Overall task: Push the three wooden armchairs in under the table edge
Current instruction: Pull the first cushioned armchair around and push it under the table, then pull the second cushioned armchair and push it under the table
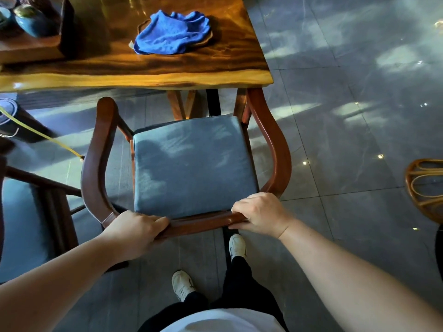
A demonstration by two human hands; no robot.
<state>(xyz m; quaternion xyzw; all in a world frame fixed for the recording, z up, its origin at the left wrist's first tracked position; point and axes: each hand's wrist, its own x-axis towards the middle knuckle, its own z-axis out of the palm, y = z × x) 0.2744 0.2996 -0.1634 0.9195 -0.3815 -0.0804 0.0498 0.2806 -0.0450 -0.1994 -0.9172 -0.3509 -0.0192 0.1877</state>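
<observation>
A person is standing behind a wooden armchair (100,164) that is facing the table (134,73), its open front pointing toward the table edge and its curved back rail lying crosswise nearest the person. The chair's front-to-back axis is running roughly square to the table's near edge, slightly skewed so that its right armrest tip is reaching under the table corner while its left armrest tip is sitting just short of the edge. The blue seat cushion (191,164) is lying wholly outside the tabletop, on the tiled floor (335,152) side. The left hand (136,228) is closing over the back rail toward its left bend, fingers curling over the top and thumb beneath. The right hand (259,213) is wrapping the same rail toward its right end, fingers folding over the front face. Between the two hands a bare stretch of rail is showing. A second armchair (36,212) with a blue seat is standing just to the left, partly cut off by the frame. On the tabletop a crumpled blue cloth (172,32) is lying on a mat, well apart from a dark tray (48,46) carrying teal ceramic vessels (31,22) at the far left. The person's white shoes (182,285) are resting on the floor behind the chair, one ahead of the other. A rattan chair (424,188) is showing at the right margin.
</observation>
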